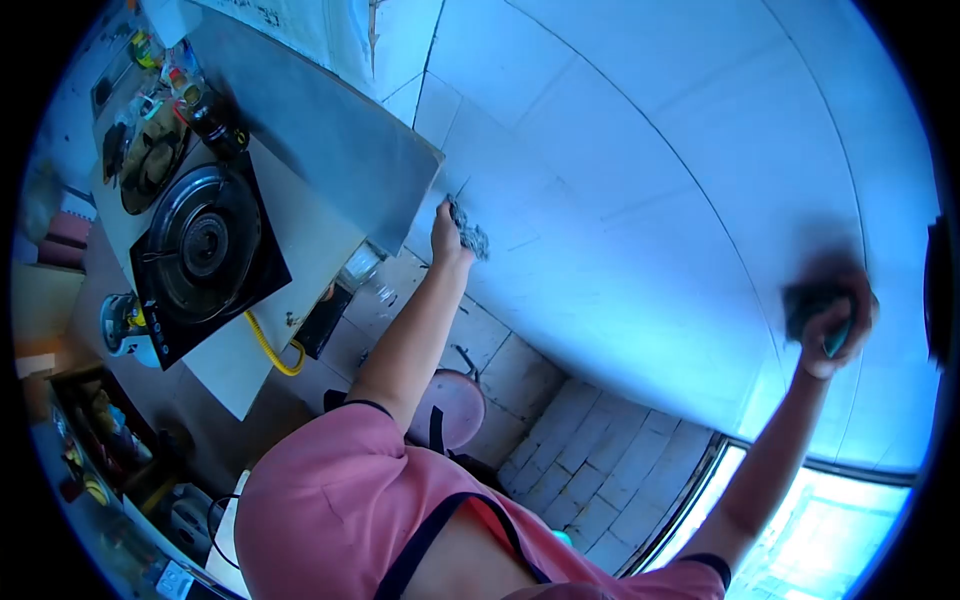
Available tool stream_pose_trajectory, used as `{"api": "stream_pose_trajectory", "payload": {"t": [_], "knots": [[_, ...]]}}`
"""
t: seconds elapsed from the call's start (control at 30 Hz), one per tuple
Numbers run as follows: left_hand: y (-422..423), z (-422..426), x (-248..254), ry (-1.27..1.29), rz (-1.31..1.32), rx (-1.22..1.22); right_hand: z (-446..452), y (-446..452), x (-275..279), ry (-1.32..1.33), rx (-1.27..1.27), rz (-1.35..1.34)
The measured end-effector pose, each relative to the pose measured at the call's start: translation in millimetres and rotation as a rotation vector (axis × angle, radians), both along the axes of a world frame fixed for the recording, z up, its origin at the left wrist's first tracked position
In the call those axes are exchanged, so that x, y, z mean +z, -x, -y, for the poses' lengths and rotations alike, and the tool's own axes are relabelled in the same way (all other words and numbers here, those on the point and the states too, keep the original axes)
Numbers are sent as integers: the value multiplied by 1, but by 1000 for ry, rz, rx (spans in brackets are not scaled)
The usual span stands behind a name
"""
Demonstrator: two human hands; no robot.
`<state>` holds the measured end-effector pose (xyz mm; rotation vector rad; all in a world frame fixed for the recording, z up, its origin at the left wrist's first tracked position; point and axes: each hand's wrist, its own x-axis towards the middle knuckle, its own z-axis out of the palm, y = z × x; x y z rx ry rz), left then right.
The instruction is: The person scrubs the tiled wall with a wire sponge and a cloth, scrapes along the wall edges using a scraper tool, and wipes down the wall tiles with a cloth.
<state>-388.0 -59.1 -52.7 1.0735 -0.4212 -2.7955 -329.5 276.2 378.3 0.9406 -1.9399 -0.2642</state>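
My left hand is closed around a crumpled grey cloth, beside the corner of the counter and close to the tiled wall. Far to the right, my right hand grips a dark scrubbing pad against the pale tiled wall. A teal edge shows between its fingers, and its exact kind is hard to make out. A dark shadow or smear lies on the wall just above this pad.
At left, a black cooktop stands on the counter, with a dark bottle behind it. A yellow coiled cord hangs off the edge. Below are a round pink stool and an open drawer; a bright window is lower right.
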Motion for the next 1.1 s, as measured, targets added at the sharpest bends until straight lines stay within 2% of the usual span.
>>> {"api": "stream_pose_trajectory", "payload": {"t": [0.03, 0.07, 0.13, 0.17, 0.27, 0.3, 0.33, 0.37, 0.4, 0.47, 0.5, 0.53, 0.6, 0.67, 0.73, 0.77, 0.8, 0.87, 0.93, 0.97, 1.0, 1.03, 1.07, 1.1], "knots": [[-23, -3, 8, -69, 36, -85, 11, -5, -13, 91, 42, -43], [-39, -2, 16, -134, 68, -163, 19, -14, -29, 229, 66, 49], [-75, 2, 21, -159, 110, -192, 42, -39, -73, 576, 31, 393], [-91, 3, 23, -198, 145, -213, 46, -46, -105, 743, -74, 514], [-130, 10, -23, -126, -10, -271, 79, -57, -177, 1316, -200, 912], [-145, 11, 1, -120, 108, -287, 87, -58, -185, 1313, -235, 924], [-157, 11, 1, -116, 108, -297, 103, -60, -170, 1283, -282, 974], [-166, 14, 1, -118, 113, -301, 103, -52, -164, 1286, -186, 941], [-175, 19, 0, -112, 126, -307, 117, -51, -129, 1380, -134, 901], [-194, 24, 7, -88, 135, -333, 112, -46, -68, 1220, -20, 696], [-199, 28, 7, -99, 131, -346, 118, -55, -40, 1216, 228, 636], [-203, 31, 15, -111, 128, -360, 113, -49, -56, 1242, 214, 628], [-216, 39, 23, -106, 124, -389, 107, -24, -120, 666, 78, -342], [-217, 45, 21, -67, 60, -466, 132, -6, -177, 334, -332, 25], [-222, 57, 20, -107, 91, -467, 143, 24, -179, 288, -484, 5], [-222, 62, 19, -86, 82, -478, 151, 37, -171, 430, -272, -32], [-224, 67, 19, -70, 88, -491, 171, 43, -145, 457, -141, -77], [-227, 72, 17, -108, 139, -505, 197, 60, -126, 417, -191, -157], [-231, 76, 3, -110, 89, -515, 211, 69, -145, 192, -350, -149], [-231, 77, -5, -92, 76, -540, 215, 72, -174, 150, -313, -148], [-233, 77, -10, -89, 75, -548, 211, 88, -229, 152, -144, -141], [-235, 79, -13, -117, 83, -551, 212, 86, -264, 48, -76, 181], [-234, 81, -15, -141, 88, -559, 208, 91, -329, -9, 52, 121], [-235, 82, -13, -111, 153, -563, 214, 79, -361, 21, -53, 764]]}}
